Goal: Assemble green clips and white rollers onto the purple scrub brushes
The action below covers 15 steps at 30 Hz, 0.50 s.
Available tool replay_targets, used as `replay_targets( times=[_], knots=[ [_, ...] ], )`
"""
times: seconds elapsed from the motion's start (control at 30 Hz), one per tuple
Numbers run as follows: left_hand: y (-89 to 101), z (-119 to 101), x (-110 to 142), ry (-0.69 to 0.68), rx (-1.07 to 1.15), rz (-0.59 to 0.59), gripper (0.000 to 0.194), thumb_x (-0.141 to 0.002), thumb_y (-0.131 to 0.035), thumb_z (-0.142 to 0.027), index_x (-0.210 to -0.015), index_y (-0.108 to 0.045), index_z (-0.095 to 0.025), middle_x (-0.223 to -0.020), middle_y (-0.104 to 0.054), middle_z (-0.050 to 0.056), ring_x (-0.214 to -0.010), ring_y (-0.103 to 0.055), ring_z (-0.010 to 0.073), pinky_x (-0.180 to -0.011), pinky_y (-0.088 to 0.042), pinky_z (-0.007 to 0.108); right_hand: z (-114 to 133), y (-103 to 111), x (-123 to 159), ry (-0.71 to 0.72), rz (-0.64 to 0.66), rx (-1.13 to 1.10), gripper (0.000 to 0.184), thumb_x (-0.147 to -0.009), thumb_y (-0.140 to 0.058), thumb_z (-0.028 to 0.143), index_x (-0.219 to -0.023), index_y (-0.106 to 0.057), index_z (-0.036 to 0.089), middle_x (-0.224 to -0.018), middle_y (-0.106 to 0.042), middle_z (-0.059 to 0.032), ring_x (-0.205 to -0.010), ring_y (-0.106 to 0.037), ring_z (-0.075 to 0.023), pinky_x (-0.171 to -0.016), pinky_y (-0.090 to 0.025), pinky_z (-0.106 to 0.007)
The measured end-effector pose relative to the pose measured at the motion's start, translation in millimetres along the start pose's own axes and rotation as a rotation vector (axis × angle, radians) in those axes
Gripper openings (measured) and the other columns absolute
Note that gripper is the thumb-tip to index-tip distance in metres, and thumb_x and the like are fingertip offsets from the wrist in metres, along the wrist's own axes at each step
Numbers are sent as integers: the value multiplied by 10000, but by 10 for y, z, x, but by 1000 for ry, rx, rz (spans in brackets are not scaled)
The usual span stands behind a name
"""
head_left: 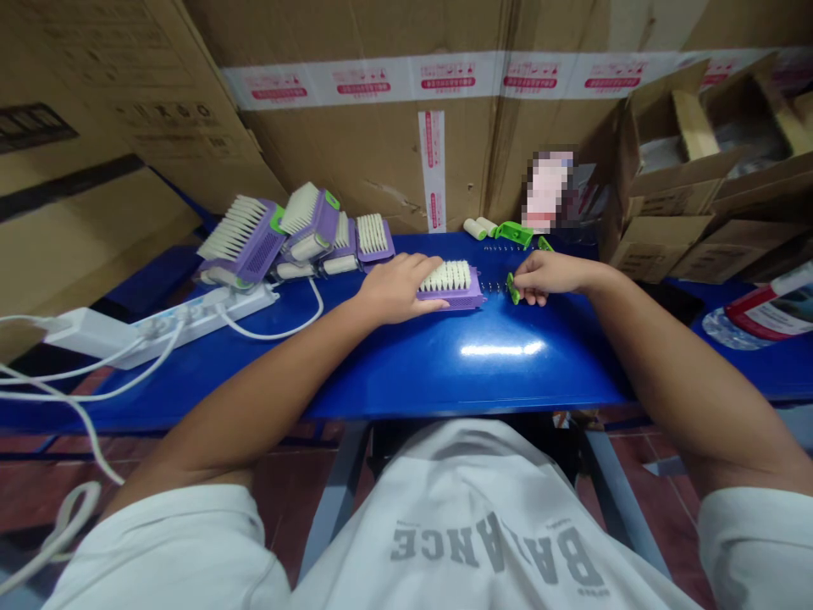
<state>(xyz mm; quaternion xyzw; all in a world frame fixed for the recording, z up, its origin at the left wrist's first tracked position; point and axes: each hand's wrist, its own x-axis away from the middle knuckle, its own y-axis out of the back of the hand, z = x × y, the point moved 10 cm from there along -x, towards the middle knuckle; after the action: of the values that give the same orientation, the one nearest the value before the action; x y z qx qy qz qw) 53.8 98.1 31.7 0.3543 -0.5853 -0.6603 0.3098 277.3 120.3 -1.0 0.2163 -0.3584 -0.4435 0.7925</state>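
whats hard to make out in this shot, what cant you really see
From the head view:
The green piece: the fingers of the right hand hide most of it.
The purple brush: the left hand covers its near end.
The upright item by the cardboard: pixelated, so its label and shape are unreadable.
The bottle: cut off by the right edge.
The metal bits on the table: too small to identify.

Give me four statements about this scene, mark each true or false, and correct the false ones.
The left hand rests on a purple brush with white bristles: true.
The right hand pinches a green plastic piece: true.
The white power strip lies on the floor: false, it lies on the blue table.
The other brushes beyond the left hand are green: false, they are purple.
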Motion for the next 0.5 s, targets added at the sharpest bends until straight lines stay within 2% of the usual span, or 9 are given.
replay_targets(
  times=[0.3, 0.5],
  knots=[
    [-11, 5, -5, 16, 7, 19, 826, -985, -592, -694, -1665, -383, -274, -1592, -572, 109, -1417, -543, 347, -1109, -484, 439, -35, 4, -33, -2, 1, -10, 240, -877, -719, 201, -643, -700, 150, -598, -712, -54, -452, -599, -117, -492, -513, -232],
    [-2, -3, -1, 7, -10, 1, 822, -988, -592, -700, -1656, -395, -263, -1581, -583, 113, -1410, -556, 340, -1086, -496, 421, 16, -5, -5, -4, -14, 9, 251, -888, -700, 174, -639, -693, 146, -604, -712, -58, -454, -590, -112, -496, -507, -229]
  ],
)
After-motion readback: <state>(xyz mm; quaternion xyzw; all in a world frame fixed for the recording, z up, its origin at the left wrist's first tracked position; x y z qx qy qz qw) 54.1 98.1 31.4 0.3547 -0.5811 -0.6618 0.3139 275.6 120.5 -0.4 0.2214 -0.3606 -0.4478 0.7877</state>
